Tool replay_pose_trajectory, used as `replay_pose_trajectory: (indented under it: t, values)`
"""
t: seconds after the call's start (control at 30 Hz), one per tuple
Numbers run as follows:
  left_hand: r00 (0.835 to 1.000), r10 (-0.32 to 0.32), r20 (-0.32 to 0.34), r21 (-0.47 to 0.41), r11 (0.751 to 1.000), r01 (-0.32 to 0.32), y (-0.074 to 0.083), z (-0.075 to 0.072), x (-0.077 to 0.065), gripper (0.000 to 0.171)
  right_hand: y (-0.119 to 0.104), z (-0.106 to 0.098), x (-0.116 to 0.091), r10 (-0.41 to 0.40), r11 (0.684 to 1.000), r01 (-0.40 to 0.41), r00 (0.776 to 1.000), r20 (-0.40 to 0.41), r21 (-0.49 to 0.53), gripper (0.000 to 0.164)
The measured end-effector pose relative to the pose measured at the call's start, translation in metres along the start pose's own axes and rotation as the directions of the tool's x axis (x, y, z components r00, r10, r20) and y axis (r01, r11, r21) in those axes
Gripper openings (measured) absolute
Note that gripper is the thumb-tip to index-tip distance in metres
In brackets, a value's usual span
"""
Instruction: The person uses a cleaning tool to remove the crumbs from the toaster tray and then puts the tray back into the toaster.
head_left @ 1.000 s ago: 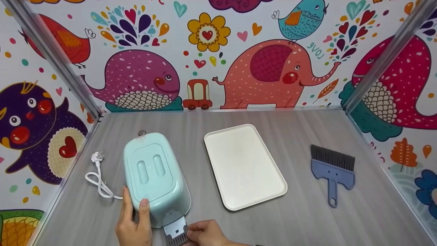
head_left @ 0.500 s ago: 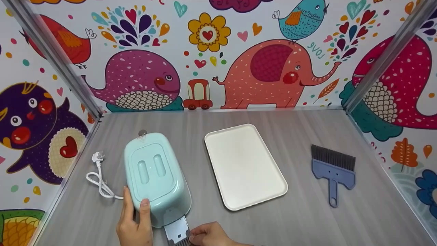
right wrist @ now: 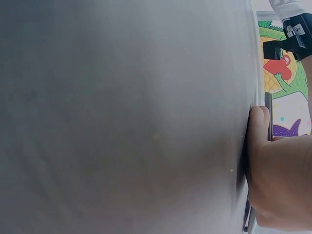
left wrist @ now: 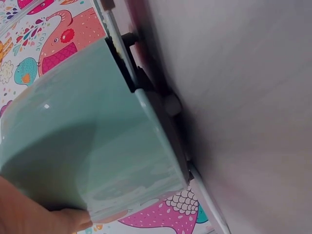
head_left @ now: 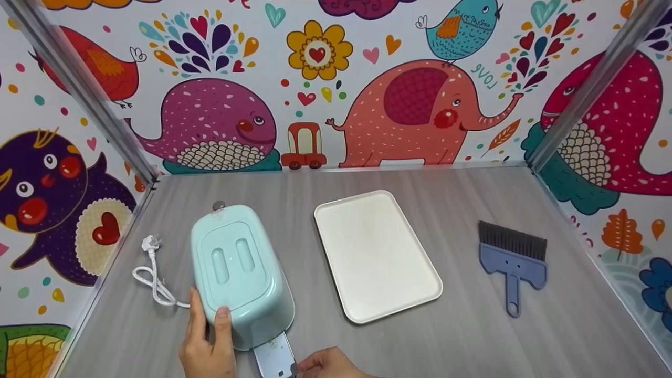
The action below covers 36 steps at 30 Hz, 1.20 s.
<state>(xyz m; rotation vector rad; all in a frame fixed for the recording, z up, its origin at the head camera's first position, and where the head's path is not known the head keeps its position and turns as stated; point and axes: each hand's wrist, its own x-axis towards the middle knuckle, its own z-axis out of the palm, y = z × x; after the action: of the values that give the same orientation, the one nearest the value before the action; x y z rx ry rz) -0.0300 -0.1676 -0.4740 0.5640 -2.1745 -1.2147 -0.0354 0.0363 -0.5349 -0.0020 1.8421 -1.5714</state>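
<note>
A mint-green toaster (head_left: 236, 278) with a lid over its top stands at the left of the table in the head view. My left hand (head_left: 208, 344) grips its near end, thumb on one side and fingers on the other. From the toaster's bottom a flat metal crumb tray (head_left: 273, 353) sticks out towards me, with small crumbs on it near the toaster. My right hand (head_left: 332, 363) pinches the tray's outer end, which the frame edge partly cuts off. In the right wrist view the right hand (right wrist: 280, 175) lies low at the tabletop.
An off-white rectangular tray (head_left: 378, 257) lies at mid-table. Further right is a blue brush (head_left: 512, 265) with dark bristles. The toaster's white cord and plug (head_left: 156, 283) lie to its left. Patterned panels (head_left: 315, 94) enclose the table at the back and sides.
The crumb tray has slid further out of the toaster towards me, the right hand moving down and slightly right with it. Crumbs now show on it. The left hand and toaster stay in place.
</note>
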Motion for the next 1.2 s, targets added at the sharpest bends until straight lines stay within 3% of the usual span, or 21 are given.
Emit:
replay_pose_trajectory:
  t: [0.3,0.53,0.73,1.2]
  values:
    - [0.999,-0.032,0.014,0.023,0.999,0.032,0.000,0.000,0.001,0.061,0.006,-0.003,0.001,0.004,0.999,-0.004,1.000,0.001,-0.048,0.014]
    - [0.999,-0.025,0.038,0.014,1.000,0.025,0.000,0.000,0.001,0.063,0.009,-0.006,-0.003,-0.014,1.000,0.014,1.000,-0.004,-0.017,0.015]
    - [1.000,-0.023,0.020,0.013,1.000,0.022,0.001,0.000,0.002,0.063,0.007,-0.008,-0.007,0.007,1.000,-0.007,1.000,0.015,-0.018,0.013]
    - [1.000,-0.024,0.010,0.030,0.999,0.024,0.000,0.001,0.001,0.062,0.016,-0.014,-0.008,-0.097,0.995,0.098,0.993,0.070,-0.005,0.014]
